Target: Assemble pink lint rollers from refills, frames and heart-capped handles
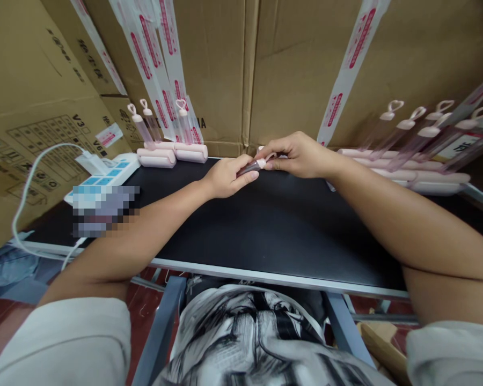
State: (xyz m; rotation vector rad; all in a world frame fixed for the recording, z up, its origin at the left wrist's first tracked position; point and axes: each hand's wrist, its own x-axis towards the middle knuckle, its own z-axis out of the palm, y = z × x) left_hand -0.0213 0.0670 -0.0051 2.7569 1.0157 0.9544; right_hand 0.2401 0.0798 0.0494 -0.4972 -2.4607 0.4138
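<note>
My left hand (227, 176) is closed around a dark, see-through tube (248, 167) and holds it nearly level above the black table. At its right end sits a pale pink cap (261, 162) with a loop. The fingers of my right hand (304, 155) are pinched on the loop end of this cap. Whether the cap is fully seated on the tube cannot be made out. A small pale piece shows just behind my right fingertips, mostly hidden.
Pink holders (191, 152) with upright loop-capped tubes stand at the back left. More pink holders (438, 179) with several tubes stand at the right. A white power strip (124, 163) with a cable lies left, beside a blurred-out object (104, 209). Cardboard (290, 69) walls the back.
</note>
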